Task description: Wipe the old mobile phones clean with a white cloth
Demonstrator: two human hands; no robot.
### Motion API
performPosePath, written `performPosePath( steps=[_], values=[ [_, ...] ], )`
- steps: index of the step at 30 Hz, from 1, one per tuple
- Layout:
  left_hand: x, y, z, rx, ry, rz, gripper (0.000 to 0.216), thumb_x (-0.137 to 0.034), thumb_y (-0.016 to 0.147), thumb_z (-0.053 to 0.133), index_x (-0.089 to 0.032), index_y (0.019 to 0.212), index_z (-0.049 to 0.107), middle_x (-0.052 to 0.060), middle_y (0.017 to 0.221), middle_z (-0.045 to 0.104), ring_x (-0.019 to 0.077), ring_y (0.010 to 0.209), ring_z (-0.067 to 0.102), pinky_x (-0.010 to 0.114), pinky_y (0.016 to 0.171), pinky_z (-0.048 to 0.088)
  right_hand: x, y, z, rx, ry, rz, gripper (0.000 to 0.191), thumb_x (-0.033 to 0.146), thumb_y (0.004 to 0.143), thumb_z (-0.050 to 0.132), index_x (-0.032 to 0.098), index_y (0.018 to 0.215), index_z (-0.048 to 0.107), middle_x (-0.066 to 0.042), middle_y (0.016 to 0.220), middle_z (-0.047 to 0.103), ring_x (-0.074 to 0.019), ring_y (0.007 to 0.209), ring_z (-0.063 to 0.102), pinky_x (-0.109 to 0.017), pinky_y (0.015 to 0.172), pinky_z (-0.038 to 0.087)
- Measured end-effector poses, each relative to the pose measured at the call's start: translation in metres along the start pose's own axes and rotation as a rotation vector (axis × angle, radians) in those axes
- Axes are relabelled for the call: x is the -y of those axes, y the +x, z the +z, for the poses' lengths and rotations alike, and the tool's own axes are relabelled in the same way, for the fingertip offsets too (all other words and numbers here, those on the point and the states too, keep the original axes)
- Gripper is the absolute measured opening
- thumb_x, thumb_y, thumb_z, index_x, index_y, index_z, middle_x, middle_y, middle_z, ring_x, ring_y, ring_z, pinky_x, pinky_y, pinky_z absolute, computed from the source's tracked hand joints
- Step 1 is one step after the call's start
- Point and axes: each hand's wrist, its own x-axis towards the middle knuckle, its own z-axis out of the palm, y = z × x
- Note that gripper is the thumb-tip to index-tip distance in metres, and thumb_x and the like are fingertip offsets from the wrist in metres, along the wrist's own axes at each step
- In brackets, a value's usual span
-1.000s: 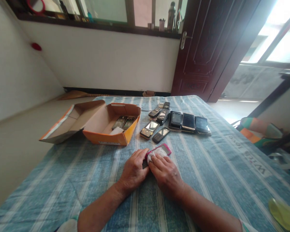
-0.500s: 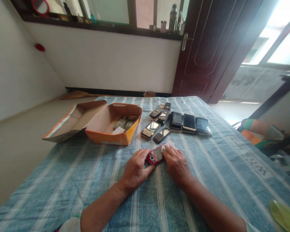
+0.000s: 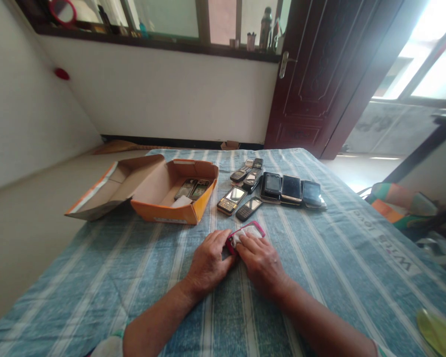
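A pink mobile phone (image 3: 259, 227) lies at a slant on the striped tablecloth (image 3: 223, 307), its screen side up. My left hand (image 3: 210, 258) grips the lower left end of the phone between thumb and fingers. My right hand (image 3: 262, 263) presses a white tissue (image 3: 243, 234) onto the phone's face, covering the keys and part of the screen. Just beyond the pink phone are a black keypad phone (image 3: 249, 208) and a gold-and-black keypad phone (image 3: 232, 200).
An open orange cardboard box (image 3: 167, 212) with phone parts inside stands at the left, its lid folded outward. Several older phones (image 3: 252, 177) and stacked touchscreen phones (image 3: 291, 189) lie farther back. A yellow-green object (image 3: 438, 332) sits at the right edge.
My right hand has slid the tissue down and left along the phone, from its upper end to the keys. My left hand holds the phone in the same place.
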Motion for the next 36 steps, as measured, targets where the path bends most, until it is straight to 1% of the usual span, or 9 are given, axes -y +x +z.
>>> performPosePath(
  steps=[5,8,11,16,20,25,28,32,36],
  values=[
    [-0.002,0.0,-0.001,0.03,0.01,-0.01,0.043,-0.02,0.072,0.069,-0.015,0.113,0.057,0.011,0.105,0.068,0.0257,0.1,0.064,0.038,0.086,0.055,-0.017,-0.001,-0.002,0.067,-0.089,0.144,0.028,0.006,0.091,0.044,0.015,0.102,0.068,-0.011,0.111,0.068,-0.0238,0.112,0.058,-0.033,0.085,0.049],
    [-0.003,0.0,-0.001,0.039,0.013,-0.019,0.046,-0.02,0.071,0.071,-0.014,0.114,0.056,0.011,0.106,0.067,0.026,0.1,0.063,0.039,0.088,0.054,-0.022,-0.002,-0.002,0.068,-0.112,0.172,0.03,0.004,0.09,0.043,0.015,0.103,0.068,-0.011,0.113,0.068,-0.0241,0.114,0.058,-0.033,0.085,0.048],
    [-0.003,0.0,0.0,0.03,0.015,-0.023,0.045,-0.02,0.072,0.07,-0.014,0.114,0.057,0.011,0.105,0.067,0.0255,0.098,0.064,0.039,0.087,0.054,-0.02,-0.001,-0.001,0.044,-0.07,0.137,0.028,0.006,0.09,0.044,0.016,0.102,0.068,-0.011,0.11,0.068,-0.0234,0.112,0.059,-0.033,0.084,0.049],
    [-0.002,0.001,0.002,-0.019,-0.014,-0.015,0.036,-0.023,0.075,0.065,-0.016,0.11,0.059,0.01,0.102,0.067,0.0243,0.094,0.064,0.038,0.083,0.055,-0.003,0.004,0.0,-0.01,0.053,0.021,0.027,0.011,0.093,0.042,0.015,0.099,0.068,-0.011,0.105,0.069,-0.0208,0.099,0.062,-0.032,0.081,0.049],
    [-0.002,0.001,0.001,-0.017,-0.022,-0.017,0.036,-0.018,0.073,0.061,-0.015,0.109,0.059,0.01,0.099,0.067,0.0239,0.092,0.065,0.036,0.082,0.056,0.006,0.007,0.0,0.001,0.078,-0.025,0.027,0.014,0.096,0.041,0.013,0.101,0.067,-0.011,0.101,0.069,-0.0207,0.098,0.061,-0.033,0.083,0.048],
    [0.001,0.002,0.003,-0.016,-0.019,-0.027,0.039,-0.019,0.073,0.061,-0.016,0.112,0.058,0.009,0.097,0.067,0.0234,0.09,0.064,0.036,0.081,0.055,0.005,0.012,0.003,0.071,0.012,-0.025,0.022,0.015,0.094,0.045,0.014,0.097,0.067,-0.01,0.097,0.068,-0.0212,0.098,0.059,-0.032,0.08,0.047],
    [0.002,0.003,0.003,-0.015,-0.022,-0.017,0.041,-0.019,0.073,0.061,-0.016,0.113,0.058,0.008,0.098,0.067,0.0232,0.091,0.065,0.036,0.082,0.055,0.004,0.016,0.006,0.092,-0.031,-0.02,0.02,0.015,0.094,0.046,0.015,0.091,0.066,-0.009,0.093,0.066,-0.0214,0.094,0.058,-0.033,0.076,0.044],
    [0.0,0.005,0.001,-0.013,-0.025,-0.024,0.044,-0.018,0.073,0.059,-0.013,0.116,0.057,0.012,0.102,0.068,0.0249,0.095,0.065,0.037,0.083,0.055,0.004,0.023,0.011,0.123,-0.07,-0.002,0.014,0.016,0.091,0.053,0.016,0.082,0.064,-0.007,0.086,0.065,-0.0219,0.085,0.056,-0.034,0.069,0.041],
    [-0.002,0.005,-0.001,-0.021,-0.043,-0.039,0.05,-0.018,0.072,0.059,-0.017,0.122,0.054,0.01,0.11,0.068,0.0241,0.101,0.065,0.037,0.089,0.053,0.002,0.032,0.015,0.165,-0.073,0.031,0.013,0.015,0.089,0.056,0.016,0.078,0.063,-0.006,0.081,0.064,-0.0215,0.081,0.055,-0.034,0.067,0.039]
  ],
)
